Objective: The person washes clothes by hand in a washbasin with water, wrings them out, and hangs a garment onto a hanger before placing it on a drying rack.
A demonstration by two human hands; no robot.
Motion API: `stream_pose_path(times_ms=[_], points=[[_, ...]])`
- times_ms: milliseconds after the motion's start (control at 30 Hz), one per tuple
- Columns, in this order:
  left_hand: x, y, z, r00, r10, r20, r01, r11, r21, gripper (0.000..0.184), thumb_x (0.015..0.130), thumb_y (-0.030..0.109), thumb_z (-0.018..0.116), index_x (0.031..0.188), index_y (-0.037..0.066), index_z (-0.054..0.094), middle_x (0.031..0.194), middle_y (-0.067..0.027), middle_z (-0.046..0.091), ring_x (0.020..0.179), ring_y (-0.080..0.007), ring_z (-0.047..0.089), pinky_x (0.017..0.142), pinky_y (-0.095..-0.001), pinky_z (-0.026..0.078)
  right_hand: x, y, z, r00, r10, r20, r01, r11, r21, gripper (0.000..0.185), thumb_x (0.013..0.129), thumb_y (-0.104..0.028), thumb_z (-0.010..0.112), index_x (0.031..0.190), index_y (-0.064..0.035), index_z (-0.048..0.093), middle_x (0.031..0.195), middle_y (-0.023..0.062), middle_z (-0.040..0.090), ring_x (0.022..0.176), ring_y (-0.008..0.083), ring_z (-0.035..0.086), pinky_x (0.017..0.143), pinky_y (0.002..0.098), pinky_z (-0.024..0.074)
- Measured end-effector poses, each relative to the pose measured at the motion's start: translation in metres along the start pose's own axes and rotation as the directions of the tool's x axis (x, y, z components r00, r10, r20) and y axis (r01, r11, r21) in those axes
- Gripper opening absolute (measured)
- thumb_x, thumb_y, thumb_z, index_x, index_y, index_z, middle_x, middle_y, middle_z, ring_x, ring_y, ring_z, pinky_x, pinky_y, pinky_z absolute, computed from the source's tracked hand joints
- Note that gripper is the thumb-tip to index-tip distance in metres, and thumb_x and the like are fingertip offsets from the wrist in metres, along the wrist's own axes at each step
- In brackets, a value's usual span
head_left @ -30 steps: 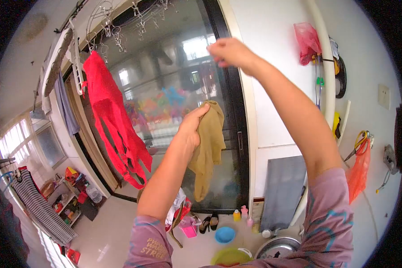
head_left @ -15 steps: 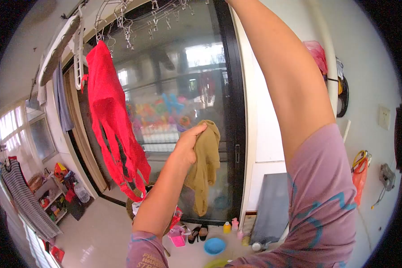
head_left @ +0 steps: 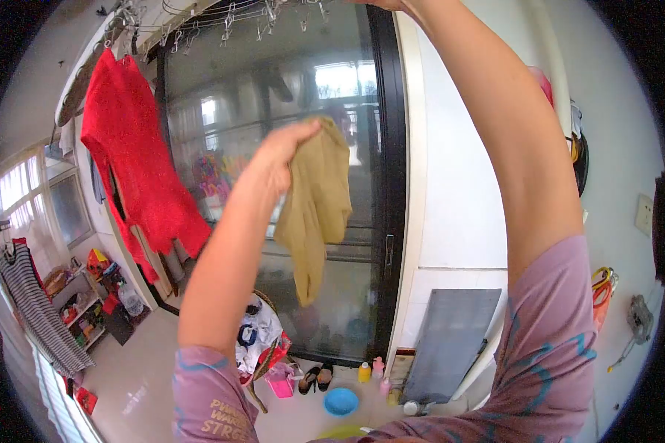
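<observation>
My left hand (head_left: 277,151), slightly blurred, pinches the top edge of a limp olive-tan garment (head_left: 318,199), which hangs down in front of the dark-framed glass door. Its exact kind I cannot make out. My right arm reaches up, and only a bit of my right hand (head_left: 391,4) shows at the top edge; its fingers are cut off from view. Nearby is a wire drying rack (head_left: 207,13) with several metal clips. From its left side hangs a red garment (head_left: 129,125) with strap-like lower parts.
Behind stands a sliding glass door (head_left: 258,81). On the floor are a blue basin (head_left: 340,402), black shoes (head_left: 316,378), a pink container (head_left: 280,382) and small bottles (head_left: 364,372). A chair (head_left: 273,325) holds clothes. A grey panel (head_left: 454,340) leans at right.
My left hand has raised the olive-tan garment and moved it slightly left. The red garment has swung or turned and appears farther left. The view has shifted, showing more of the chair.
</observation>
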State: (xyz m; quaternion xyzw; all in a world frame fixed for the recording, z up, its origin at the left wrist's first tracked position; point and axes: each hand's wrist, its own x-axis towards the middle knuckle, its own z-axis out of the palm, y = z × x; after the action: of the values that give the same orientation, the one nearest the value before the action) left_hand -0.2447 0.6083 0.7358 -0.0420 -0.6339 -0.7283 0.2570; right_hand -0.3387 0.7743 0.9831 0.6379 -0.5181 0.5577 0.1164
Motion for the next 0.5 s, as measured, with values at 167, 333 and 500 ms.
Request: stream_pose_path(times_ms=[167,333,500], points=[[0.02,0.078,0.014,0.983,0.185,0.0,-0.183,0.971,0.156,0.025,0.095,0.02,0.053,0.113,0.004,0.057,0.107,-0.0124,0.066,0.094,-0.0252,0.066,0.085,-0.0423,0.055,-0.002,0.012,0.011,0.989,-0.1,0.109,0.093,0.994,0.064,0.01,0.08,-0.002,0.065,0.071,0.0007,0.063,0.067,0.0102,0.064,0.054,0.0154,0.06,0.05,0.0259,0.05],[0.008,0.127,0.024,0.921,0.364,0.14,-0.389,0.88,0.272,0.018,0.095,0.014,0.051,0.108,0.004,0.059,0.097,-0.0108,0.066,0.085,-0.0222,0.067,0.075,-0.0398,0.058,-0.004,0.003,0.016,0.983,-0.131,0.132,0.132,0.991,-0.004,0.007,0.079,0.002,0.063,0.072,0.0002,0.062,0.065,0.0104,0.062,0.054,0.0162,0.059,0.047,0.0282,0.0474],[0.007,0.142,0.027,0.903,0.414,0.119,-0.427,0.827,0.364,0.018,0.091,0.012,0.059,0.106,0.002,0.06,0.094,-0.0102,0.067,0.079,-0.0209,0.066,0.071,-0.0374,0.057,-0.007,0.0,0.022,0.978,-0.135,0.16,0.118,0.987,0.11,0.006,0.076,0.004,0.063,0.074,-0.0013,0.061,0.065,0.0106,0.062,0.053,0.0165,0.058,0.047,0.0283,0.0477]])
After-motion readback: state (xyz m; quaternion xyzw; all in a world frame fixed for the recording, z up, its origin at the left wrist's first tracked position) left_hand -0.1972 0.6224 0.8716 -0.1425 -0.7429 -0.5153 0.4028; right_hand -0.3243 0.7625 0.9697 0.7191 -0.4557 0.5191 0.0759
